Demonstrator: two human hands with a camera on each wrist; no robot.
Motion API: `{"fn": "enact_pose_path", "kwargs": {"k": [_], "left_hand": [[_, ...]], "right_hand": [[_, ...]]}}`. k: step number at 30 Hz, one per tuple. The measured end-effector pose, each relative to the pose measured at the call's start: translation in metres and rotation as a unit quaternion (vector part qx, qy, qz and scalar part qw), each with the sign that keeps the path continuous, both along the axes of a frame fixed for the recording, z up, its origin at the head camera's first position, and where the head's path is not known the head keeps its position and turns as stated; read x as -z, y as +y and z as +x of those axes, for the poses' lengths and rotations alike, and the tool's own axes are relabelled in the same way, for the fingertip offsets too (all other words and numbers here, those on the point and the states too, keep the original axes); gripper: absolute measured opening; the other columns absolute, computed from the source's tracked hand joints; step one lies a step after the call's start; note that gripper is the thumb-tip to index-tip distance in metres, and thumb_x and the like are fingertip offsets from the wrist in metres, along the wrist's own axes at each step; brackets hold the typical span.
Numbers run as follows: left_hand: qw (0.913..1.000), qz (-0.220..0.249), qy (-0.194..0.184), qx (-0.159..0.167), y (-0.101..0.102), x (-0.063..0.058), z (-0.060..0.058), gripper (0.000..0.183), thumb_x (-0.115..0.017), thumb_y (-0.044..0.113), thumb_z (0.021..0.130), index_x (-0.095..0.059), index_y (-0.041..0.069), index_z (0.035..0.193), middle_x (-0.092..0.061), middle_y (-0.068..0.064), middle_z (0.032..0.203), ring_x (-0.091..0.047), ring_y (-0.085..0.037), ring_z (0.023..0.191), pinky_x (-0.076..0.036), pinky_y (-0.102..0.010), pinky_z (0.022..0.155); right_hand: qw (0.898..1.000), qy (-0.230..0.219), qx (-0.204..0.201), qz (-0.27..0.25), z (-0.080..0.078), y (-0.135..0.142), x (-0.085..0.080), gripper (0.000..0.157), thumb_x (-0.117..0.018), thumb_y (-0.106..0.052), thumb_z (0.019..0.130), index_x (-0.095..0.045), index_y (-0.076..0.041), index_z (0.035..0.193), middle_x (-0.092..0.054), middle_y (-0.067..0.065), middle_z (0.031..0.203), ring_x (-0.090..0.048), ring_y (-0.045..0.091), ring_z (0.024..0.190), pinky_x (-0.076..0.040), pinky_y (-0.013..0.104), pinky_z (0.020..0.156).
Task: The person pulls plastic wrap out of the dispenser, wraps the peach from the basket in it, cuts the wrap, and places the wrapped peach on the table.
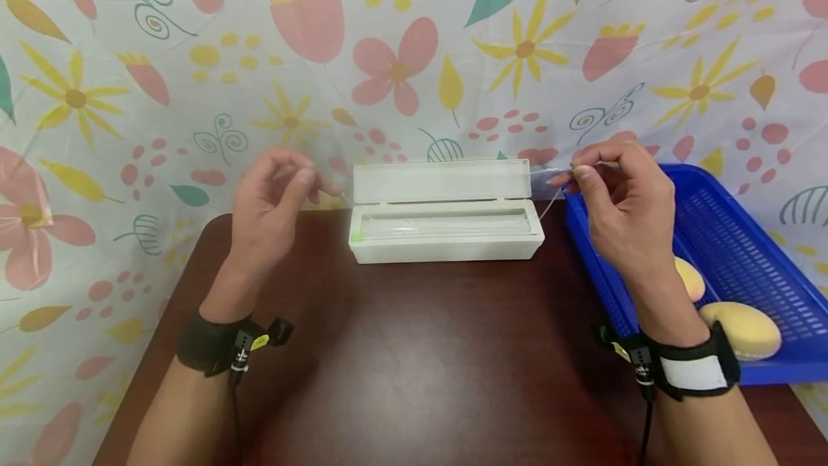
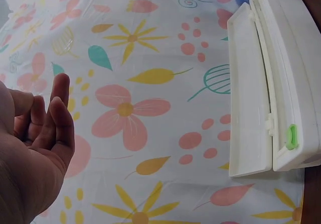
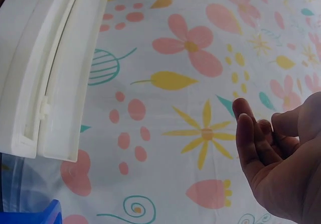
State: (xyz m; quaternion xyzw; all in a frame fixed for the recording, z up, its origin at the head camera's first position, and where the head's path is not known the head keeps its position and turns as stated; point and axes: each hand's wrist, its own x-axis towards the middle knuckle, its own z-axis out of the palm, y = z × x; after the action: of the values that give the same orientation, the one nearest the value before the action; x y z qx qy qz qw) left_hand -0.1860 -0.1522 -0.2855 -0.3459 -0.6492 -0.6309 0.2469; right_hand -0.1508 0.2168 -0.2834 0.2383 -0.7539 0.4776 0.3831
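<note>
A long white cling film box [image 1: 446, 250] stands at the table's back edge, its lid [image 1: 442, 182] tipped up and open. A green piece [image 2: 292, 137] sits at the box's left end. Clear plastic film [image 1: 548, 171] shows as shiny strands between the box and my right hand [image 1: 627, 200], which pinches it between thumb and forefinger. Left of the box, my left hand [image 1: 268, 200] is raised with thumb and forefinger together, pinching the film's other side. Most of the film is too transparent to trace. Both hands are in the air, apart from the box.
A blue plastic basket [image 1: 744, 236] stands on the right, partly behind my right forearm. Two yellow oval fruits, like mangoes [image 1: 744, 329], lie in it. The dark brown table [image 1: 420, 351] meets a flower-patterned sheet [image 1: 401, 121] behind the box.
</note>
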Motion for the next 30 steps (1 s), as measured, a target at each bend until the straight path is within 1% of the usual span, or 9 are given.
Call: {"fn": "enact_pose_path", "kwargs": {"k": [4,7,11,14,20,23,25,27,30], "left_hand": [[0.9999,0.007,-0.001,0.007,-0.002,0.002,-0.003,0.009,-0.051,-0.008,0.094,-0.05,-0.017,0.095,-0.064,-0.022,0.073,-0.065,-0.025,0.069,-0.046,-0.028,0.06],[1.0,-0.002,0.003,0.006,-0.002,0.001,-0.004,0.009,-0.051,-0.007,0.095,-0.05,-0.016,0.096,-0.064,-0.018,0.072,-0.064,-0.025,0.069,-0.045,-0.028,0.059],[0.9998,-0.017,0.005,0.004,-0.001,-0.004,-0.003,0.011,-0.05,-0.007,0.096,-0.047,-0.017,0.095,-0.063,-0.014,0.07,-0.063,-0.024,0.067,-0.043,-0.029,0.058],[0.9998,-0.02,0.001,0.003,-0.001,-0.005,-0.003,0.012,-0.049,-0.008,0.095,-0.045,-0.019,0.095,-0.063,-0.012,0.068,-0.062,-0.023,0.066,-0.043,-0.029,0.058],[0.9998,-0.015,-0.011,0.001,-0.001,-0.004,-0.005,0.012,-0.049,-0.008,0.096,-0.045,-0.02,0.096,-0.063,-0.012,0.067,-0.062,-0.023,0.065,-0.043,-0.029,0.058],[0.9999,-0.015,-0.008,0.001,0.0,-0.005,-0.005,0.013,-0.049,-0.008,0.095,-0.044,-0.02,0.096,-0.064,-0.01,0.068,-0.062,-0.022,0.065,-0.043,-0.029,0.058],[0.9998,-0.017,-0.007,-0.002,0.001,-0.008,-0.003,0.013,-0.048,-0.009,0.095,-0.043,-0.021,0.095,-0.064,-0.01,0.068,-0.062,-0.021,0.064,-0.042,-0.029,0.058],[0.9998,-0.021,-0.004,-0.003,0.001,-0.009,-0.004,0.013,-0.047,-0.009,0.095,-0.043,-0.021,0.095,-0.063,-0.011,0.068,-0.062,-0.022,0.065,-0.042,-0.029,0.058],[0.9996,-0.027,0.0,-0.005,0.001,-0.011,-0.004,0.014,-0.047,-0.008,0.095,-0.043,-0.021,0.094,-0.06,-0.018,0.069,-0.062,-0.022,0.065,-0.042,-0.029,0.058]], "right_hand": [[1.0,-0.003,-0.002,0.005,-0.001,-0.001,-0.003,0.009,-0.053,0.013,0.091,-0.058,0.017,0.097,-0.054,0.025,0.088,-0.068,0.025,0.075,-0.055,0.022,0.07],[1.0,-0.005,0.0,0.005,-0.001,-0.001,-0.004,0.009,-0.053,0.012,0.092,-0.059,0.016,0.098,-0.054,0.025,0.088,-0.068,0.025,0.075,-0.055,0.022,0.07],[1.0,-0.007,0.003,0.004,-0.001,-0.002,-0.005,0.01,-0.053,0.012,0.092,-0.059,0.016,0.098,-0.054,0.023,0.088,-0.068,0.024,0.075,-0.055,0.022,0.071],[1.0,-0.01,0.003,-0.002,-0.002,-0.002,-0.005,0.01,-0.053,0.012,0.092,-0.059,0.016,0.098,-0.054,0.023,0.089,-0.068,0.024,0.075,-0.055,0.023,0.071],[1.0,-0.011,0.005,-0.005,-0.002,-0.002,-0.006,0.009,-0.053,0.012,0.092,-0.058,0.016,0.098,-0.055,0.023,0.089,-0.068,0.024,0.075,-0.054,0.022,0.07],[1.0,-0.011,0.007,-0.003,-0.002,-0.001,-0.007,0.008,-0.053,0.012,0.092,-0.058,0.016,0.097,-0.056,0.023,0.09,-0.068,0.023,0.074,-0.054,0.021,0.07],[1.0,-0.01,0.009,-0.002,-0.003,0.0,-0.006,0.008,-0.053,0.012,0.092,-0.058,0.016,0.097,-0.056,0.023,0.09,-0.068,0.022,0.074,-0.053,0.021,0.07],[1.0,-0.009,0.011,0.0,-0.003,0.0,-0.007,0.008,-0.054,0.012,0.092,-0.058,0.016,0.097,-0.057,0.023,0.09,-0.067,0.022,0.074,-0.053,0.02,0.07],[1.0,-0.005,0.014,0.002,-0.004,0.001,-0.008,0.008,-0.054,0.012,0.092,-0.058,0.016,0.097,-0.057,0.022,0.089,-0.067,0.021,0.073,-0.053,0.02,0.069]]}}
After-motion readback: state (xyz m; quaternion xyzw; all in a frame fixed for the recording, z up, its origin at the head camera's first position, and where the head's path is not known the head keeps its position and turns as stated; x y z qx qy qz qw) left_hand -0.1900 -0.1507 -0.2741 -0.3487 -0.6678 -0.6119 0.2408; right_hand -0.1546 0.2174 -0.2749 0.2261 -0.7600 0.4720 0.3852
